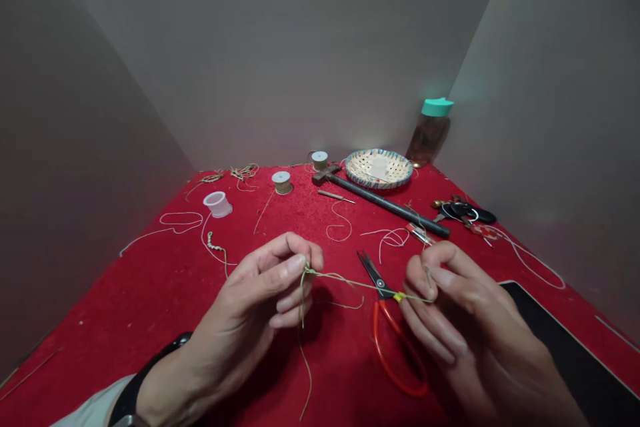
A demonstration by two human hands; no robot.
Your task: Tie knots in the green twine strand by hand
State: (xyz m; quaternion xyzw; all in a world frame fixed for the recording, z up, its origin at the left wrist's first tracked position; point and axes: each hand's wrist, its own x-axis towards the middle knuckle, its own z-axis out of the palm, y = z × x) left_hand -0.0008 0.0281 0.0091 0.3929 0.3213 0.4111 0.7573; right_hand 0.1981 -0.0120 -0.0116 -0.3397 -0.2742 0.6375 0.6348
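Cord [350,282], olive, single length, stretched in the air above the red table [150,320]: judged light, soft and limp, perhaps slippery, best taken between fingertips on either side of its yellow wrap [399,297]. Left hand [265,280]: grip pinching the cord between thumb and forefinger. Right hand [450,300]: grip pressed together on the cord's other end, fingers partly hiding it. Red-handled scissors [375,337] lie beneath, untouched.

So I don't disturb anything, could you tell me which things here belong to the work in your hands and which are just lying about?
In use: left hand, right hand, green cord.

Lying about: red-handled scissors, hammer, woven basket, two thread spools, teal-capped bottle.
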